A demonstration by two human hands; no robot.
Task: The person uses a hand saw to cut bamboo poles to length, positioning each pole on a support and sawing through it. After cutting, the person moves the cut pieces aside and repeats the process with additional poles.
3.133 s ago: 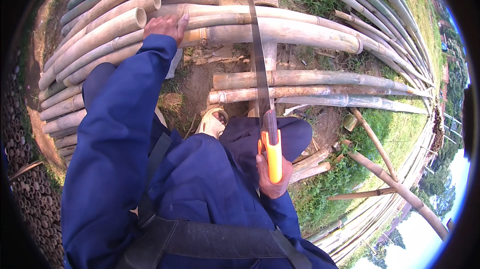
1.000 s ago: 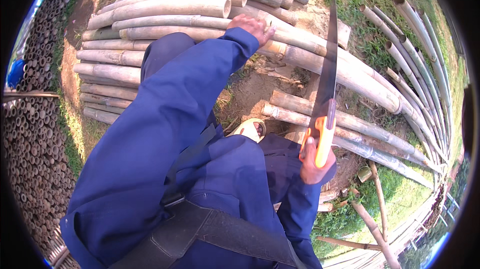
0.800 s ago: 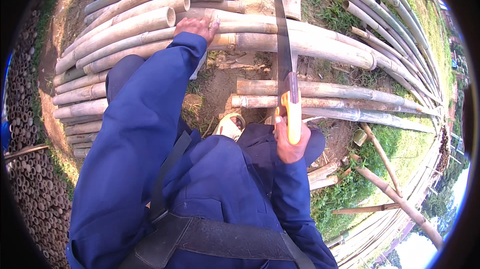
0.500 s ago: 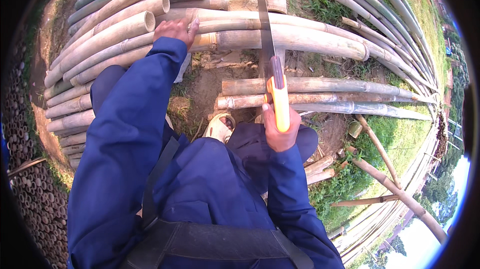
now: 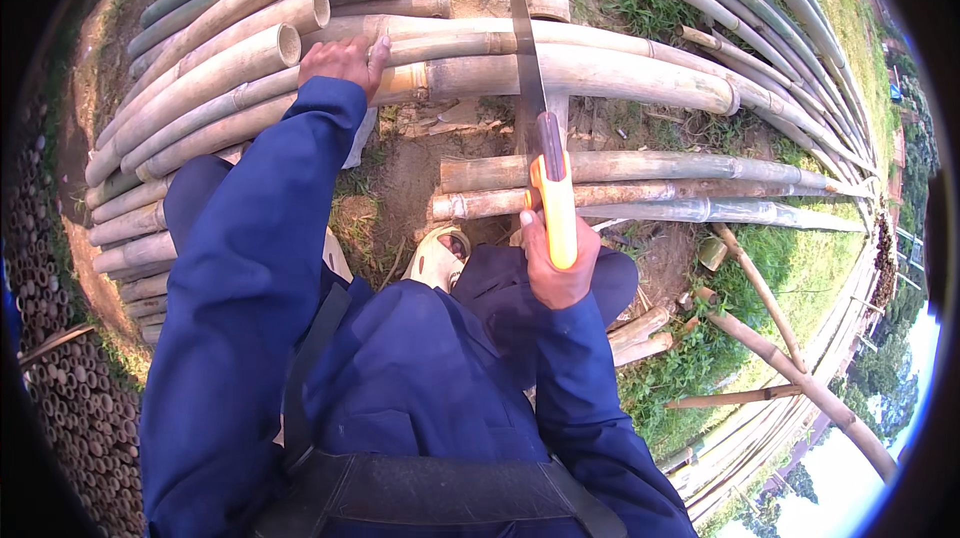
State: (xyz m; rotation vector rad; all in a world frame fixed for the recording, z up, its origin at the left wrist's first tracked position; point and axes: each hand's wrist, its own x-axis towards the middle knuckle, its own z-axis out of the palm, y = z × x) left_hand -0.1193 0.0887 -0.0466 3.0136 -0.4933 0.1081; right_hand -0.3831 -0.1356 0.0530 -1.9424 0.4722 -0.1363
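Note:
My right hand (image 5: 562, 273) is wrapped round the yellow-orange handle of a handsaw (image 5: 556, 203). Its long dark blade points away from me and crosses over a thick tan bamboo pole (image 5: 630, 78) and a thinner one beside it. Whether the teeth touch the bamboo cannot be told from here. Farther left, my left hand (image 5: 342, 63) grips the bamboo near the cut ends of several other poles, its fingers bent over the far side and its thumb raised. The hand itself hides part of what it holds.
Many bamboo poles (image 5: 215, 118) are stacked at the left. Nearer me on the right lie three shorter-looking poles (image 5: 640, 171). More poles (image 5: 740, 13) fan out at the far right. A slanting bamboo support (image 5: 800, 378) rises from the grass. My sandal (image 5: 436, 260) rests on the dirt.
The left hand appears slightly farther left, mostly along with a small shift of the whole view. The saw stays across the poles, and both holds look the same.

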